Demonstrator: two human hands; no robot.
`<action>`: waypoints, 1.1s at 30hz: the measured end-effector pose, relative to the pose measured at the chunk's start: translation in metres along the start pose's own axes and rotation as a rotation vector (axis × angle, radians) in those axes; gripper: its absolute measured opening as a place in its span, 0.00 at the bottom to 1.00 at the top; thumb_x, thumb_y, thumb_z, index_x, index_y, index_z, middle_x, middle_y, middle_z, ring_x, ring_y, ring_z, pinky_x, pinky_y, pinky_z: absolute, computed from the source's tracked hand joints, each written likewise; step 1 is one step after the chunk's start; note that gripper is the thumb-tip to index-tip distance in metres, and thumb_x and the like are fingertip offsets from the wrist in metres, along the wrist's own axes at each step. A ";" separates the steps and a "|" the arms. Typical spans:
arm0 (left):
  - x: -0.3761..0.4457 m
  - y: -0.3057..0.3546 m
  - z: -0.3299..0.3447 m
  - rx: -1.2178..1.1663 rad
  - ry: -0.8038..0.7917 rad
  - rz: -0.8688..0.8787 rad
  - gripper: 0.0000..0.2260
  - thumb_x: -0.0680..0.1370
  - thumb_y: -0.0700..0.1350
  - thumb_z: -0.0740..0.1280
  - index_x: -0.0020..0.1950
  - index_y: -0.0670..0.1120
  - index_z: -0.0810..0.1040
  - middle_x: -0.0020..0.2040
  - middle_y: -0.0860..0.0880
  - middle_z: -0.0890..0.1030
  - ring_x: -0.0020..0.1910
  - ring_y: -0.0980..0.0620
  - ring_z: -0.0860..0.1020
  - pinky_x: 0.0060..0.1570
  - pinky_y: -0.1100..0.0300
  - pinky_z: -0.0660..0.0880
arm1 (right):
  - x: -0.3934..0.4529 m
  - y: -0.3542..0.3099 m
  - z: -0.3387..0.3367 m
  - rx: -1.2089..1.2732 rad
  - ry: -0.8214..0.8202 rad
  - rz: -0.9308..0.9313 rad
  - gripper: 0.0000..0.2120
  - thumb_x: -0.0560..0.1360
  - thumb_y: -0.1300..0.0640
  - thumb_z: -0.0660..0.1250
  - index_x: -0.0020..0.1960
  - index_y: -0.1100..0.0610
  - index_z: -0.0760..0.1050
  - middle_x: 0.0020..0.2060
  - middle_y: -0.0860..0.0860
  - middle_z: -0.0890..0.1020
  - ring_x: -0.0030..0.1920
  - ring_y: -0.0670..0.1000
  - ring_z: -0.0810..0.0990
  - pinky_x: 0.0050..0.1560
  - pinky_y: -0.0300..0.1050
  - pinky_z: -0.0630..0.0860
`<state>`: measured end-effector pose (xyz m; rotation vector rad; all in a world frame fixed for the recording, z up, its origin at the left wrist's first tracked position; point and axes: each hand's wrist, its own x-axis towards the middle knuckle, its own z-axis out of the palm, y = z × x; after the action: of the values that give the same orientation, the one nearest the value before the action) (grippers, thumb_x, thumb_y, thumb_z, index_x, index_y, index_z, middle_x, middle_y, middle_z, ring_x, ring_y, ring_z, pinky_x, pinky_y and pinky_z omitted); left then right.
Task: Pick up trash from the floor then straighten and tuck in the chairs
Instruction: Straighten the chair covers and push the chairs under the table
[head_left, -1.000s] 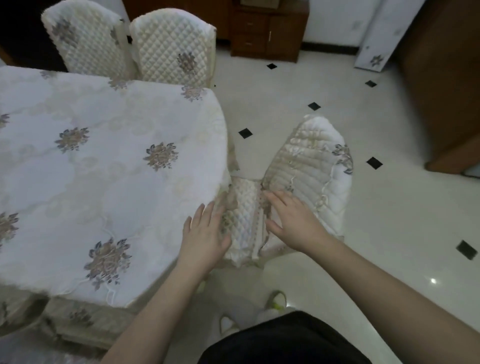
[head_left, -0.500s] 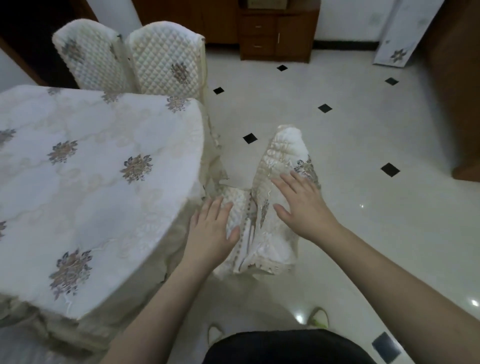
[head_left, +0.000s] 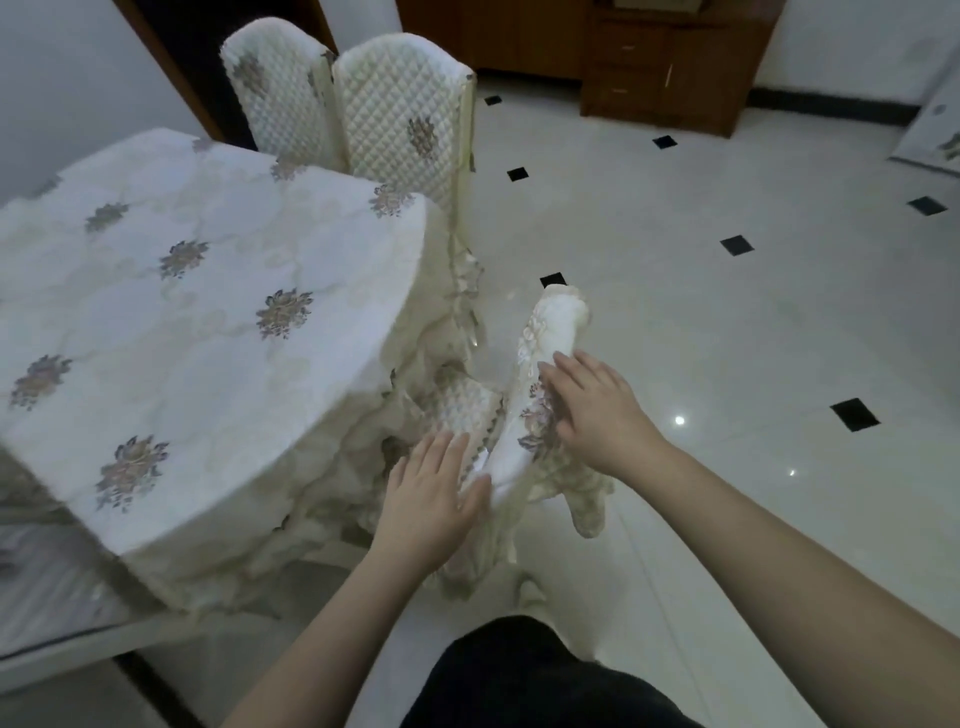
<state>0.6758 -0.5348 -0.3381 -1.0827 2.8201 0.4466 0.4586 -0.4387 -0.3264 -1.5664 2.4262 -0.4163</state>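
A chair with a cream quilted cover (head_left: 550, 338) stands at the table's near right corner, its backrest seen almost edge-on and its seat (head_left: 462, 405) partly under the tablecloth. My left hand (head_left: 431, 499) lies flat with spread fingers on the seat's front edge, touching the cover. My right hand (head_left: 597, 410) presses flat against the outer side of the backrest, fingers apart. Neither hand wraps around anything. The chair's legs are hidden by the cover's frill. No trash shows on the floor.
A table with a white flowered cloth (head_left: 208, 322) fills the left. Two quilted chairs (head_left: 400, 119) stand tucked at its far end. A brown cabinet (head_left: 670, 67) lines the back wall. White tiled floor with black diamonds (head_left: 737, 244) spreads to the right.
The chair has turned and slid toward the table, its backrest now edge-on. Both hands have stayed on it, and my view has swung to the right around the corner.
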 end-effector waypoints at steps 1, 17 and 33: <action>0.003 -0.001 0.001 -0.004 0.021 -0.009 0.36 0.73 0.67 0.40 0.77 0.53 0.58 0.77 0.53 0.60 0.76 0.53 0.54 0.73 0.51 0.53 | 0.008 0.004 -0.001 -0.007 -0.015 -0.014 0.32 0.74 0.56 0.59 0.76 0.51 0.55 0.76 0.51 0.58 0.76 0.53 0.50 0.75 0.51 0.47; 0.030 0.050 -0.001 -0.065 0.098 -0.101 0.39 0.72 0.73 0.35 0.76 0.56 0.60 0.76 0.56 0.61 0.76 0.55 0.57 0.70 0.43 0.60 | 0.065 0.061 -0.016 -0.015 -0.225 -0.383 0.41 0.69 0.45 0.68 0.76 0.48 0.54 0.76 0.46 0.56 0.76 0.48 0.48 0.75 0.49 0.47; -0.023 0.074 0.053 0.034 0.137 -0.749 0.27 0.69 0.52 0.73 0.66 0.54 0.69 0.59 0.50 0.79 0.56 0.45 0.77 0.49 0.51 0.73 | 0.149 0.103 -0.008 -0.156 -0.299 -0.707 0.25 0.73 0.54 0.68 0.69 0.54 0.68 0.67 0.55 0.71 0.68 0.57 0.66 0.66 0.54 0.61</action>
<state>0.6426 -0.4518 -0.3671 -2.0704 2.2465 0.2464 0.3083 -0.5336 -0.3604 -2.3382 1.6651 -0.0840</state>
